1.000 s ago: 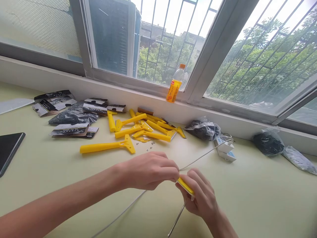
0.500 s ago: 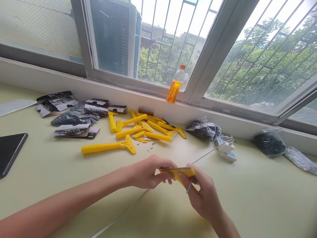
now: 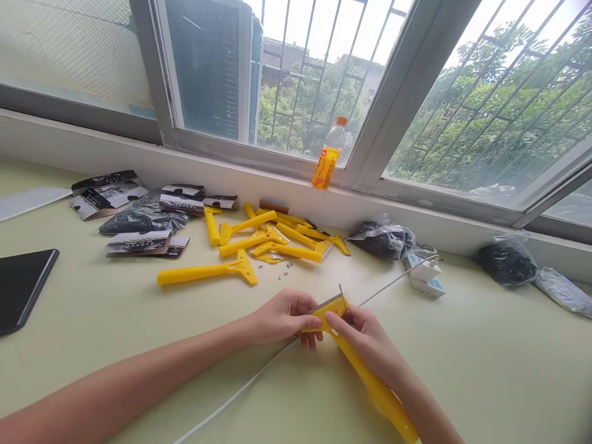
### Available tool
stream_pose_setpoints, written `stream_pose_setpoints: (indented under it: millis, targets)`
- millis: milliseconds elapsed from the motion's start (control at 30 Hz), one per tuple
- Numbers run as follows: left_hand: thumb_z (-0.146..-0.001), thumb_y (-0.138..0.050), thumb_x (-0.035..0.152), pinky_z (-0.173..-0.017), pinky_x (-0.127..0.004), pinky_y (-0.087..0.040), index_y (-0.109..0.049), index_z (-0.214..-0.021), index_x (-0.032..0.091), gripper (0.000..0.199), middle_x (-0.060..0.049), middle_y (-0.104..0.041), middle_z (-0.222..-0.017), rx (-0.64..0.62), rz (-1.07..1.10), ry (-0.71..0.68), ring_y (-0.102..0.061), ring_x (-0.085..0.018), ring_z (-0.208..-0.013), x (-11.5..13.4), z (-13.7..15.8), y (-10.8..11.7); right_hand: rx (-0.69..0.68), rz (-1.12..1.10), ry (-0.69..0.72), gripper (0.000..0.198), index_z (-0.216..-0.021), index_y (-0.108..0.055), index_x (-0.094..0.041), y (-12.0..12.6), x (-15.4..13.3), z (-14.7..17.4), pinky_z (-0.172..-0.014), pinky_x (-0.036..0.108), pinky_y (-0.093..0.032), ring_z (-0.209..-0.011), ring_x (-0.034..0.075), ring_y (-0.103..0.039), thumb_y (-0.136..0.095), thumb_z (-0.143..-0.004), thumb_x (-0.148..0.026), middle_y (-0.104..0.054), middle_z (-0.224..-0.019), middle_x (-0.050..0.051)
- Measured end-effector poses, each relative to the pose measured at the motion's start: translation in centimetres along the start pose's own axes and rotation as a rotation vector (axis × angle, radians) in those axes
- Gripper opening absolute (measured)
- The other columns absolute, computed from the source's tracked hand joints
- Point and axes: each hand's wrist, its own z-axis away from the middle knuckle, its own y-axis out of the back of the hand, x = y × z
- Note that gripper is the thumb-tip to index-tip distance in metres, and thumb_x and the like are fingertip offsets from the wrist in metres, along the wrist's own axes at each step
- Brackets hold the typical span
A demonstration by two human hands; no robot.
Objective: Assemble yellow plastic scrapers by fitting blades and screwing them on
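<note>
Okay, yellow scraper [image 3: 379, 394] is up between both hands over the near middle of the table [image 3: 499, 370], head toward the far left, handle slanting to the near right. Left hand [image 3: 284, 317] pinches the left end of the head, thumb on top, fingers curled under. Right hand [image 3: 367, 336] is mostly closed round the neck, thumb flat on the head; a thin metal rod [image 3: 341, 292] sticks up by its fingers, apparently held too, grip partly hidden.

Handling, my guess: light, stiff plastic, smooth so maybe a bit slippery, not fragile. Best hold is the handle or neck; steady the head by its plastic face. Grey blade [image 3: 326, 304] along the far edge is likely sharp, left fingers close to it.

Edges: window wall [image 3: 444, 231] bounds the far side; near table edge out of view. White cable [image 3: 231, 398] runs beneath the hands, could snag. Loose screws [image 3: 285, 273] and scraper pile [image 3: 287, 251] limit reach far left; most room is to the near right.
</note>
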Motion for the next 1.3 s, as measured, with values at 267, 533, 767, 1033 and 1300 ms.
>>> stream_pose_setpoints:
  millis: [267,533,767,1033,1300]
  targets:
    - [-0.088,-0.061,0.054,-0.074,-0.019,-0.048,-0.072,-0.104,0.014,0.045,-0.006,-0.069,-0.097,0.316,-0.457,-0.170,-0.059,-0.009,-0.082,1.8,0.7,2.4,0.228,-0.277,-0.095,0.051,-0.088,-0.064,-0.014,1.3,1.5,-1.4,-0.051,0.021,-0.036,-0.054,0.009,-0.047,-0.077,-0.075,-0.062,-0.056,-0.066,-0.001]
    - [-0.072,-0.080,0.051,-0.085,-0.019,-0.041,-0.080,-0.096,0.025,0.036,-0.003,-0.067,-0.093,-0.139,-0.793,-0.111,-0.053,-0.011,-0.091,2.4,1.1,5.8,0.319,-0.487,-0.062,0.055,-0.070,-0.047,-0.018,2.2,2.6,-2.5,-0.043,0.021,-0.026,-0.043,0.007,-0.039,-0.083,-0.067,-0.059,-0.045,-0.050,-0.004]
    - [-0.071,-0.076,0.062,-0.084,-0.020,-0.043,-0.082,-0.093,0.030,0.040,-0.004,-0.065,-0.092,-0.132,-0.888,-0.143,-0.053,-0.014,-0.096,2.7,1.2,4.7,0.355,-0.313,-0.118,0.054,-0.087,-0.063,-0.015,1.9,1.6,-1.6,-0.047,0.023,-0.032,-0.051,0.011,-0.043,-0.079,-0.069,-0.064,-0.054,-0.062,-0.001]
    - [-0.083,-0.069,0.050,-0.079,-0.023,-0.042,-0.081,-0.090,0.027,0.028,-0.003,-0.067,-0.077,-0.121,-0.968,-0.237,-0.055,-0.010,-0.079,1.5,1.2,3.9,0.389,0.351,0.343,0.032,-0.083,-0.060,-0.016,3.2,0.9,0.1,-0.055,0.026,-0.035,-0.061,0.013,-0.045,-0.059,-0.096,-0.045,-0.055,-0.070,0.001]
    - [-0.083,-0.069,0.050,-0.069,-0.020,-0.041,-0.071,-0.083,0.013,0.037,-0.005,-0.068,-0.084,0.335,-0.614,-0.196,-0.053,-0.008,-0.076,1.6,0.5,4.2,0.329,0.793,0.831,0.010,-0.090,-0.051,-0.017,0.9,0.1,0.8,-0.060,0.027,-0.031,-0.069,0.014,-0.038,-0.053,-0.099,-0.012,-0.046,-0.076,0.001]
